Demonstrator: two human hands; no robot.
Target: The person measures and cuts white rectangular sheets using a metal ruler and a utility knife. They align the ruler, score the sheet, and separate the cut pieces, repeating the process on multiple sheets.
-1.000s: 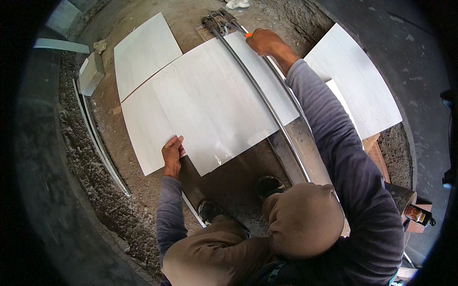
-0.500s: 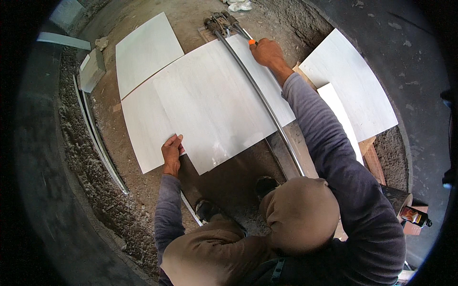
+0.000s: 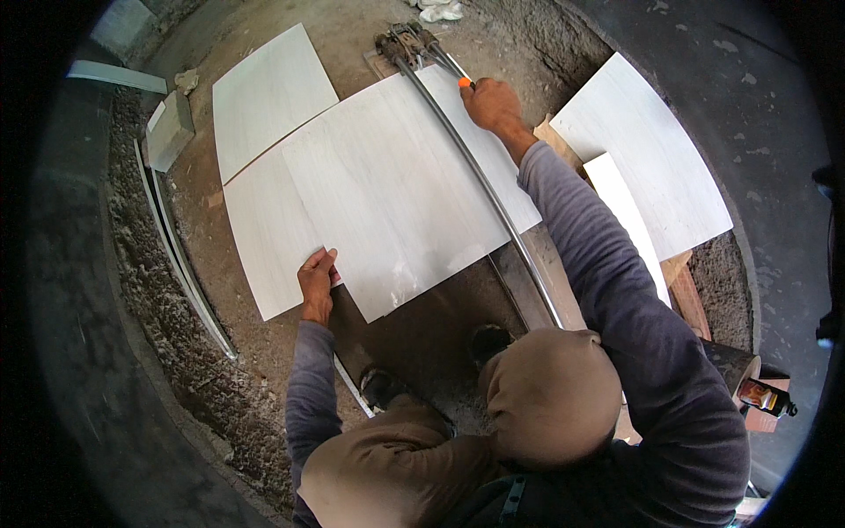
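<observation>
A white, faintly veined tile point(image 3: 396, 185) lies under the rails of a manual tile cutter point(image 3: 480, 176). At the cutter's far end, my right hand point(image 3: 493, 107) is closed round its handle, whose orange part point(image 3: 465, 83) shows beside the fingers. My left hand point(image 3: 316, 282) is closed at the near edge of the left-hand tile point(image 3: 262, 238), beside the cutter tile's corner. A small red thing, mostly hidden, shows between its fingers; I cannot tell what it is.
Another white tile point(image 3: 273, 101) lies at the far left. More tiles point(image 3: 651, 158) are stacked at the right beside my sleeve. Metal strips point(image 3: 189, 273) lie along the left trench. A dark bottle point(image 3: 767, 399) sits at the lower right. My knees point(image 3: 550, 396) are close below the cutter.
My right hand and the cutter handle have shifted very slightly toward me and to the left. My left hand stays in place.
</observation>
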